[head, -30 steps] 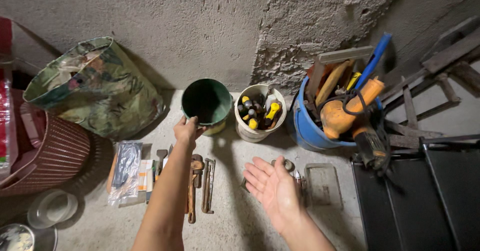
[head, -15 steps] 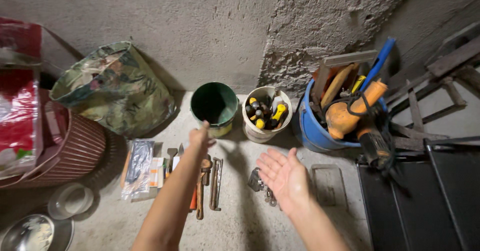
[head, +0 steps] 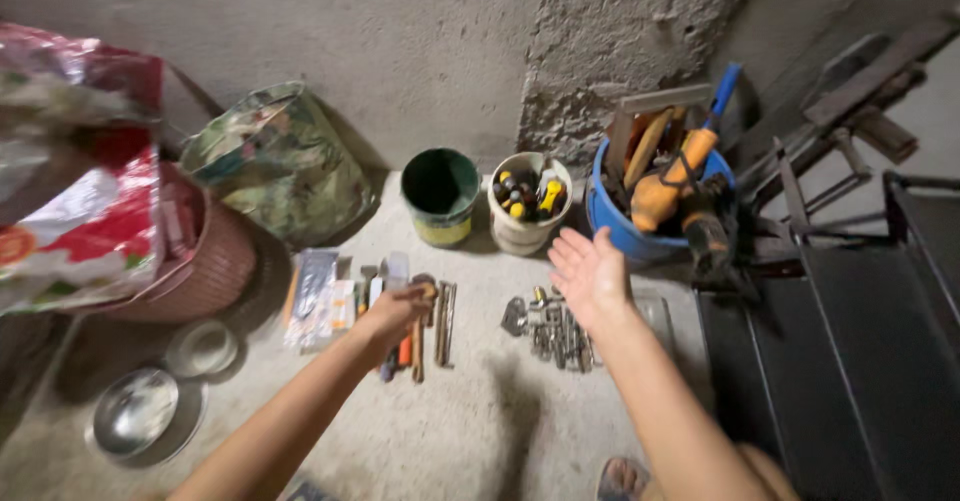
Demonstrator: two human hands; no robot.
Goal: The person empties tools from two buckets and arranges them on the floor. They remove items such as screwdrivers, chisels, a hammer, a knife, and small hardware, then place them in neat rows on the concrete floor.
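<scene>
Hand tools (head: 425, 321) lie in a short row on the concrete floor (head: 450, 431), and the left hand (head: 395, 313) is down on them now, its fingers curled over the handles at the near end of the row; whether they have actually closed on one handle I cannot tell, since the knuckles hide the grip. A second ago that hand was up by the green bucket (head: 441, 196); it has since drawn back and dropped onto the row, so the attention has shifted from the bucket to the tools on the floor. Just beyond its fingertips two or three long metal shafts stick out side by side; to the outside of the hand lies a clear packet (head: 315, 296) with flat items.

The right hand (head: 590, 273) hovers open, palm up, fingers spread and holding nothing. It has drifted forward a little over the same span. Directly below its fingers sits a heap of small metal sockets (head: 550, 326), too many and too jumbled to count.

Past both sets of fingertips, against the wall, stand three containers: the green bucket, apparently empty, a white tub (head: 530, 206) of screwdrivers, and a blue bucket (head: 625, 226) crammed with larger tools. Farther left are one pink basket (head: 205, 266), one camouflage bag (head: 280, 161) and one steel bowl (head: 135, 411).
</scene>
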